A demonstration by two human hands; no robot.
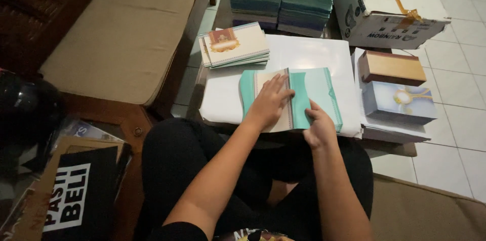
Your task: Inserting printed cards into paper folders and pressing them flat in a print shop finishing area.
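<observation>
L hand (270, 103) lying flat, fingers spread, pinning the teal card (289, 98) to the table (223, 104); R hand (318, 125) fingers pinching its flap (299, 100) to fold it.

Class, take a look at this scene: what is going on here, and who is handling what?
A seated person works at a low table covered with white paper. The left hand presses flat on an open teal card, while the right hand grips its folded flap near the bottom edge. A stack of decorated cards lies to the left, more stacks to the right, and cardboard boxes stand behind.
</observation>
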